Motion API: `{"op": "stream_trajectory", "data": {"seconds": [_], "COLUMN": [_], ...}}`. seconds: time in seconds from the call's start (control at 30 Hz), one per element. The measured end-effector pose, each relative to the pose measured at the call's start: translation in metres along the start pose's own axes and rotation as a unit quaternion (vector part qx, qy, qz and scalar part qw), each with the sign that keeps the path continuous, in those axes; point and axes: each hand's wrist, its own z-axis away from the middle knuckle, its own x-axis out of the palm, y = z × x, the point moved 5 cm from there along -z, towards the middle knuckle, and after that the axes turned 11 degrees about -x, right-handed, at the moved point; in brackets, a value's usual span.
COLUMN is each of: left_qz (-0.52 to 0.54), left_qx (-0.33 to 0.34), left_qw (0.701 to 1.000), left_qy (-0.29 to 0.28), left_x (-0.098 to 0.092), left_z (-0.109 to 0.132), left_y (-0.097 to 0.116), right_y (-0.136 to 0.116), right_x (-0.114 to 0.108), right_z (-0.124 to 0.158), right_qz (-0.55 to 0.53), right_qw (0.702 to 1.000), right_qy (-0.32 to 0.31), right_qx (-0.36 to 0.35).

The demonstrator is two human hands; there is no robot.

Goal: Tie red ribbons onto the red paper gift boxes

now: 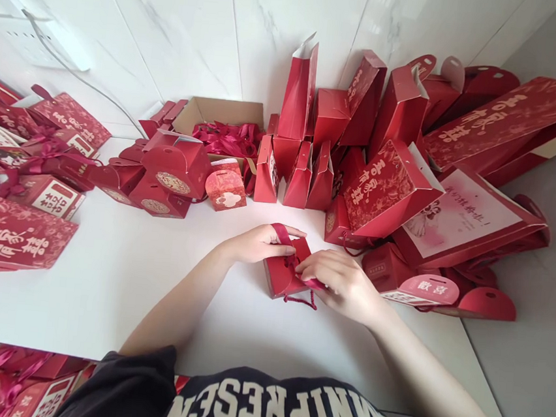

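A small red gift box (282, 272) lies on the white table (103, 283) right in front of me. A dark pink ribbon (283, 234) runs over its top. My left hand (257, 242) rests on the box's left side with its fingers closed on the ribbon's upper loop. My right hand (342, 283) pinches the ribbon's other end at the box's right edge. A red cord handle (301, 300) trails from under the box toward me.
Many red gift boxes and bags (388, 186) crowd the back right by the wall. A cardboard box of pink ribbons (226, 135) stands at the back centre. More red boxes (41, 166) lie at the left, and others (20, 383) sit below the table's near edge.
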Motion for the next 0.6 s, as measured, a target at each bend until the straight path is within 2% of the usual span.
{"op": "stream_trajectory", "data": {"seconds": [0.27, 0.47, 0.6], "left_qz": [-0.02, -0.078, -0.095], "left_qx": [-0.003, 0.008, 0.013], "left_qw": [0.999, 0.996, 0.995], "left_qy": [0.029, 0.048, 0.035], "left_x": [-0.002, 0.002, 0.002], "left_z": [0.0, 0.003, 0.006], "left_y": [0.005, 0.01, 0.011], "right_y": [-0.002, -0.001, -0.002], "right_x": [0.012, 0.015, 0.011], "right_z": [0.01, 0.009, 0.007], "right_qz": [0.061, 0.064, 0.034], "right_qw": [0.998, 0.997, 0.998], "right_qy": [-0.023, -0.035, -0.052], "right_qx": [-0.015, -0.016, -0.008]}}
